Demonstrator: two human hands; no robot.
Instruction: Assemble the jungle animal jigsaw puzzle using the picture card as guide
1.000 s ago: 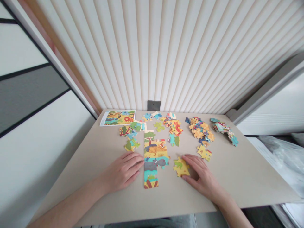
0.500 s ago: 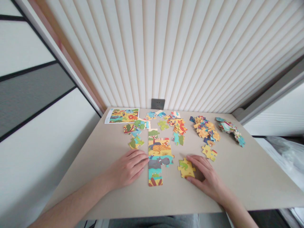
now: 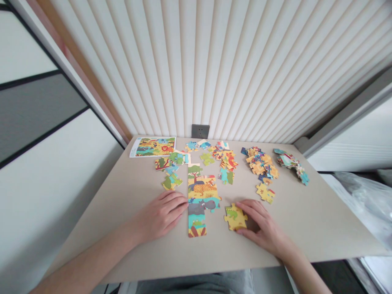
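Note:
A partly joined jigsaw puzzle [image 3: 197,208] with a tree, a leopard, a hippo and a small crocodile lies flat on the table. My left hand [image 3: 163,214] rests on the tabletop at its left side, fingers lying flat and their tips at the puzzle's edge. To the right, my right hand [image 3: 260,224] has thumb and fingers on the right side of a yellow puzzle piece [image 3: 235,217] that shows a green crocodile part. That piece is apart from the joined section, with a strip of tabletop between them.
Behind the joined section are loose green and blue pieces [image 3: 171,179] and orange and red ones [image 3: 226,159]. A printed picture sheet [image 3: 133,152] lies at the back left. Heaped pieces [image 3: 261,163] and another pile [image 3: 289,161] occupy the right, near yellow pieces [image 3: 265,193].
The whole view has shifted slightly, so everything appears a little further left. Both hands and the yellow piece keep nearly the same places on the table.

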